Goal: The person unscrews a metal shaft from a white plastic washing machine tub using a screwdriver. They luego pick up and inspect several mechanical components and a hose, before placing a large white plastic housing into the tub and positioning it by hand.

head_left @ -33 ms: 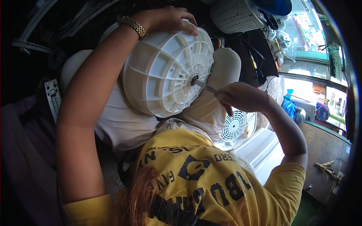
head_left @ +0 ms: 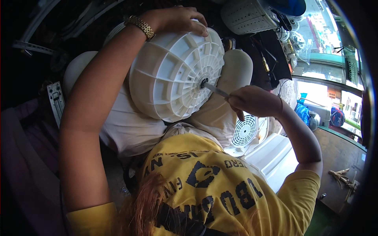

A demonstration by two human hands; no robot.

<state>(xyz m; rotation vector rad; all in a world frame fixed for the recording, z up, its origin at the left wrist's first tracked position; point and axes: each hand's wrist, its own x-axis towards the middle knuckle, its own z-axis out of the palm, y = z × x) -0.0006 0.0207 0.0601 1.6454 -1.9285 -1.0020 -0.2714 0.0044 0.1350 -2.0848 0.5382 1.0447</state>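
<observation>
Ribbed tub (head_left: pixel 157 78) was white moulded plastic, satin, smooth between ribs. Bar tool (head_left: pixel 216 91) looked smooth and grey; couldn't tell metal from plastic. Wristband (head_left: pixel 142 26) was polished gold-tone metal links. T-shirt (head_left: pixel 228 185) was matt yellow cloth, print rough-edged. Trousers (head_left: pixel 132 129) were matt cloth, creased. Perforated basket (head_left: pixel 246 17) looked low-sheen plastic; ridged white panel (head_left: pixel 273 157) was smooth, glossier.
</observation>
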